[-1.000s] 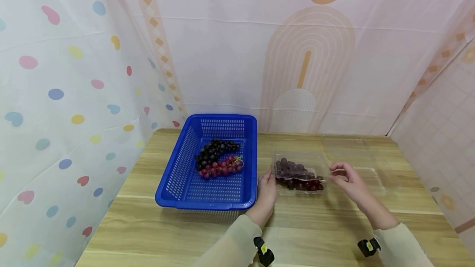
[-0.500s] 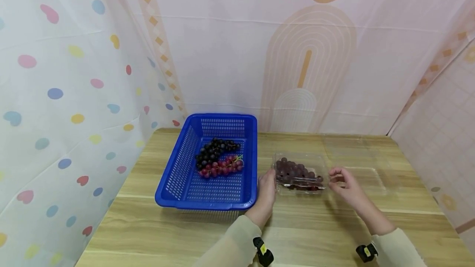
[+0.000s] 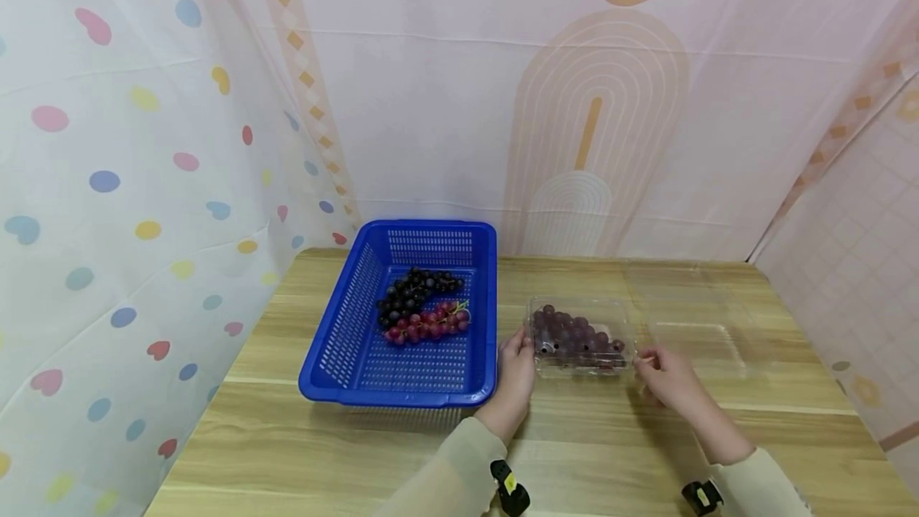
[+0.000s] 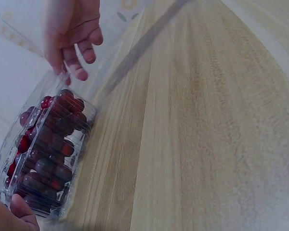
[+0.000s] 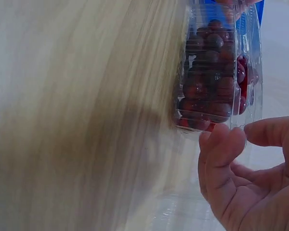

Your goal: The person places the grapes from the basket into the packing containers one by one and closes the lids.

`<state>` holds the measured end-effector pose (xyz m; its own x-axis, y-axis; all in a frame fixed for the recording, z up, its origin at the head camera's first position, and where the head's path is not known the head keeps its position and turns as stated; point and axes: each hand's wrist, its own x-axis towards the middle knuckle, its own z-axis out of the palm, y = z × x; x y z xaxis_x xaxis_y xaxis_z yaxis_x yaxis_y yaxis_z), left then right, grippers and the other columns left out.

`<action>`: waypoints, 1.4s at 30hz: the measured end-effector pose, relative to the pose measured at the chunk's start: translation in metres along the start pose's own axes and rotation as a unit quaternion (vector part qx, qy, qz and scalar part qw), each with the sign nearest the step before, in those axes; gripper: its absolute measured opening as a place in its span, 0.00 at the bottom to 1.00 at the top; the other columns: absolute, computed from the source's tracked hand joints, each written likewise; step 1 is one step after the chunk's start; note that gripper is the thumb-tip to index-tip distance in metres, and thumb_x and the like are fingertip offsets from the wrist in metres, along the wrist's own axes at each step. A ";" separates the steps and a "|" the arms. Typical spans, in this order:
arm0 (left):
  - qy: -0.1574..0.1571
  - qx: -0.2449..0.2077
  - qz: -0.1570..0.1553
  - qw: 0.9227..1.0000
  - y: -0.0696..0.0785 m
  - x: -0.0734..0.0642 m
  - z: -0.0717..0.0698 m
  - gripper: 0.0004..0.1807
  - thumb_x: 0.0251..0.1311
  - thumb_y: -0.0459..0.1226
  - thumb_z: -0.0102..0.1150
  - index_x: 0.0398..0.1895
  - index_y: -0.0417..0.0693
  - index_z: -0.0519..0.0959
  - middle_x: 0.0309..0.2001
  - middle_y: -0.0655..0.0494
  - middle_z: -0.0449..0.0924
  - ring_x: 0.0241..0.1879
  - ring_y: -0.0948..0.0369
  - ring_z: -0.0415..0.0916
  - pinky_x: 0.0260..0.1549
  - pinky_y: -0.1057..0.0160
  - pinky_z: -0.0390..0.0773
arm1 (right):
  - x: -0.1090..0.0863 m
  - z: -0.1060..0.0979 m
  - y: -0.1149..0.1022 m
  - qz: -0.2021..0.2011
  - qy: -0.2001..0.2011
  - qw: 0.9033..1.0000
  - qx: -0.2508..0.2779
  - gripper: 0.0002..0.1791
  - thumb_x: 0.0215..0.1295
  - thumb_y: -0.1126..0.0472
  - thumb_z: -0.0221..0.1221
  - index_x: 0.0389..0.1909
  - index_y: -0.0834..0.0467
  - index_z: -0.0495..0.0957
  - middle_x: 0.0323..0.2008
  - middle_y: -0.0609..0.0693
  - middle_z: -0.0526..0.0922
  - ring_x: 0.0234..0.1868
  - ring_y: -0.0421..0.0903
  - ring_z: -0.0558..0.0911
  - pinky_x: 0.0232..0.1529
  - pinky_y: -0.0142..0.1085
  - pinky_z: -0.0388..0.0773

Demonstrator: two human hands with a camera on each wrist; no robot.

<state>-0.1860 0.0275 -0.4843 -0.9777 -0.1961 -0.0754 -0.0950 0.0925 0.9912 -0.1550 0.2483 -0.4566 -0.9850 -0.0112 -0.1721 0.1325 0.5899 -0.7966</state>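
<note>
A clear plastic clamshell box (image 3: 583,359) of dark red grapes (image 3: 570,331) sits on the wooden table, its lid lying over the fruit. My left hand (image 3: 515,369) holds the box's left end; in the left wrist view its thumb (image 4: 21,208) lies at the rim. At the opposite end, my right hand (image 3: 671,380) pinches the rim corner between thumb and curled fingers (image 5: 224,147). Left of the box stands a blue plastic basket (image 3: 398,398) with a bunch of black grapes (image 3: 409,294) and a bunch of red grapes (image 3: 428,324) inside.
Another clear plastic container (image 3: 707,341) lies open on the right of the table (image 3: 574,453), behind my right hand. Printed curtains (image 3: 431,102) hang close behind the table and along both sides.
The lid has come down from a raised tilt over the grapes. My right hand has lowered to the rim corner, its fingers closing there. The left hand stays at the left end.
</note>
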 end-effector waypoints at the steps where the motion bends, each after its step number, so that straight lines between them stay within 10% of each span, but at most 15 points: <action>1: -0.002 0.003 0.001 1.000 0.000 0.000 0.000 0.21 0.66 0.31 0.44 0.60 0.29 0.69 0.53 0.37 0.72 0.58 0.44 0.66 0.60 0.49 0.65 | 0.000 0.000 0.001 0.010 -0.004 1.000 0.003 0.18 0.70 0.62 0.48 0.48 0.75 0.70 0.30 0.59 0.80 0.21 0.46 0.77 0.18 0.38 0.75; 9: -0.004 0.018 0.015 1.000 0.000 -0.001 0.000 0.21 0.66 0.29 0.45 0.60 0.27 0.69 0.52 0.35 0.72 0.57 0.43 0.67 0.59 0.50 0.67 | 0.005 0.001 0.008 0.085 -0.071 0.986 0.125 0.19 0.73 0.57 0.43 0.43 0.71 0.71 0.24 0.47 0.78 0.21 0.38 0.73 0.18 0.32 0.71; 26: 0.017 0.049 0.039 0.998 0.002 0.000 0.002 0.19 0.64 0.27 0.45 0.57 0.27 0.72 0.48 0.35 0.74 0.53 0.43 0.69 0.56 0.49 0.68 | 0.007 0.006 0.014 0.072 -0.077 0.970 0.217 0.12 0.72 0.62 0.43 0.36 0.64 0.73 0.23 0.42 0.76 0.21 0.35 0.70 0.18 0.27 0.70; 42: 0.018 0.047 0.041 0.998 -0.002 0.002 0.002 0.19 0.63 0.26 0.45 0.57 0.27 0.72 0.48 0.36 0.74 0.53 0.44 0.69 0.56 0.49 0.69 | 0.003 -0.025 -0.014 0.030 -0.076 0.996 0.028 0.24 0.73 0.59 0.46 0.58 0.76 0.61 0.43 0.69 0.77 0.30 0.48 0.79 0.28 0.42 0.80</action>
<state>-0.1882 0.0290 -0.4865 -0.9757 -0.2189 0.0119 -0.0331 0.2008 0.9791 -0.1623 0.2608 -0.4314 -0.9476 -0.1023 -0.3026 0.2002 0.5477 -0.8124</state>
